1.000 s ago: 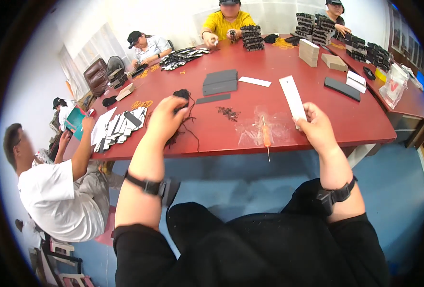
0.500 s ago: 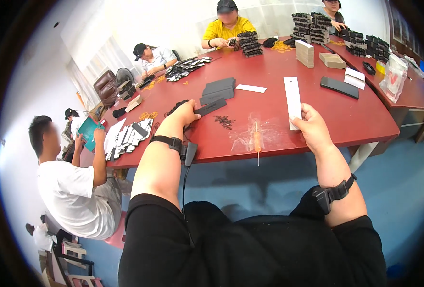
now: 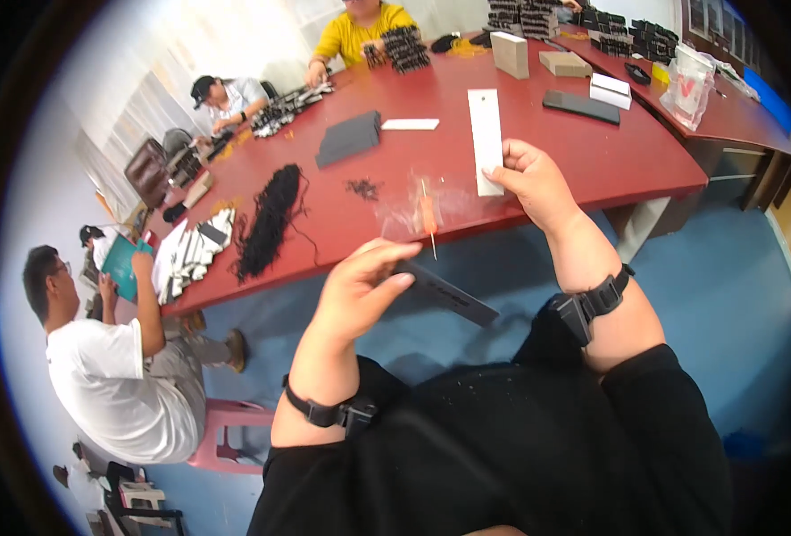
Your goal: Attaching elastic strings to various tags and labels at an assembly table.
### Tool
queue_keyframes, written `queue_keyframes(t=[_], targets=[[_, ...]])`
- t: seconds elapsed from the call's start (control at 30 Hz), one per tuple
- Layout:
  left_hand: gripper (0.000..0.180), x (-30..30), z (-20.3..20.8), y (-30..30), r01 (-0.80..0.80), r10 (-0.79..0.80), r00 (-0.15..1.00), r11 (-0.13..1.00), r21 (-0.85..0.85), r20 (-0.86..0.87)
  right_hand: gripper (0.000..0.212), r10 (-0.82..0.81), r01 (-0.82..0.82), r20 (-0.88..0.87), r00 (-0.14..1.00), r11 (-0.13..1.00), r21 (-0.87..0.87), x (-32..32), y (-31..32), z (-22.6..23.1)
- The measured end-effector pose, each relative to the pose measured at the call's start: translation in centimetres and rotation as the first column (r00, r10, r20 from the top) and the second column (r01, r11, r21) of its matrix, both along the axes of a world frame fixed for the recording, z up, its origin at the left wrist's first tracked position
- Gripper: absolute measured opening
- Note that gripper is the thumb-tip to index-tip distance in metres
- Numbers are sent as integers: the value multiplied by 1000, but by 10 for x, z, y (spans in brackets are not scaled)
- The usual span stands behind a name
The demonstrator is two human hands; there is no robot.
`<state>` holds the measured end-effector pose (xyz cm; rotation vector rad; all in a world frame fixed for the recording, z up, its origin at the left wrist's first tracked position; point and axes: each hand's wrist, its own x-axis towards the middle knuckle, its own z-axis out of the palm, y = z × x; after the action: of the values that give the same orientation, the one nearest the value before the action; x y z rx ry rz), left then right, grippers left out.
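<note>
My left hand (image 3: 364,290) grips a black card strip (image 3: 453,297) by one end, held in the air short of the table's front edge. In my right hand (image 3: 534,183) a long white card strip (image 3: 486,143) with a small hole near its top is pinched at the lower end, upright over the table. Between the two hands an orange-handled awl (image 3: 428,214) lies at the table edge on clear plastic film (image 3: 397,214). Beyond it are a small pile of dark bits (image 3: 362,188), a stack of black cards (image 3: 349,138) and a white strip (image 3: 411,124) lying flat.
A bundle of black cords (image 3: 270,219) and a heap of white strips (image 3: 197,255) lie left on the red table (image 3: 583,165). A dark phone-like slab (image 3: 581,106), a white box (image 3: 610,90) and card stacks (image 3: 510,55) stand right. A seated person (image 3: 119,357) works at left; others sit across.
My left hand has lifted a black card from the stack area and drawn it toward me, off the table. The right hand still holds the white strip. The view has shifted.
</note>
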<state>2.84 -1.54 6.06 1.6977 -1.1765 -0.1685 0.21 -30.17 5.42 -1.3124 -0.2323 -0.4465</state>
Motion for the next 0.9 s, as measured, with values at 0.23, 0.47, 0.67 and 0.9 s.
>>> queue_keyframes(t=[0.23,0.47,0.67,0.9], targets=[[31,-11,-37,-38,-278,269,955,959,-59,-126,14,157,-149,39,987,977,-153,-66,36,-47],[25,-12,-39,-37,-243,274,942,954,-174,192,12,136,-252,-272,953,853,-457,-75,40,-62],[27,-13,-46,-42,-265,265,963,921,-285,-38,13,78,-259,-345,935,814,-520,-76,52,-80],[25,-5,-52,-39,-315,330,943,926,-210,44,13,35,-210,-324,945,826,-523,-77,54,-91]])
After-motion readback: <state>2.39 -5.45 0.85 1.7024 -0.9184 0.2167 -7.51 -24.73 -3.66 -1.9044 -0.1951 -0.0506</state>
